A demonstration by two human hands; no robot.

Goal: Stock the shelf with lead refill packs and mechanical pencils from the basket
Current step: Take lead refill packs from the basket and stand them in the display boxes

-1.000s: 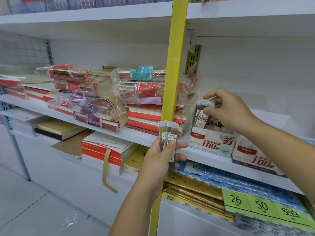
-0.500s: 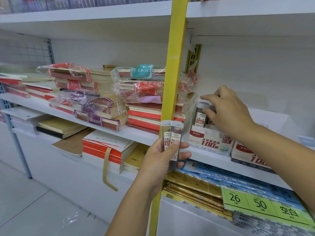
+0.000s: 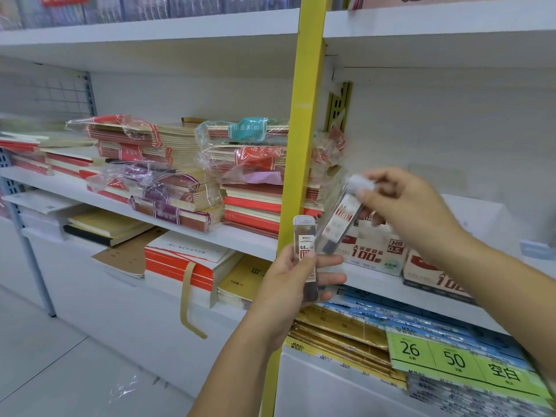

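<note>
Lead refill pack (image 3: pixel 306 251) upright in left hand (image 3: pixel 288 284), thumb across its front, fingers curled behind. Second refill pack (image 3: pixel 338 227) at 1 o'clock of it, tilted and motion-blurred, right hand (image 3: pixel 412 203) pinching its white cap end. Both are held in front of the shelf (image 3: pixel 370 279) edge. HB 0.5 display box (image 3: pixel 376 254) on the shelf at 3 o'clock. Yellow upright (image 3: pixel 304 115) at 12, wrapped notebook stacks (image 3: pixel 249 176) at 10.

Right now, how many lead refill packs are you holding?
2. One upright pack in the left grip, before the yellow post; one tilted pack, blurred, pinched by the right grip near the display box. More may hide behind the hands.
</note>
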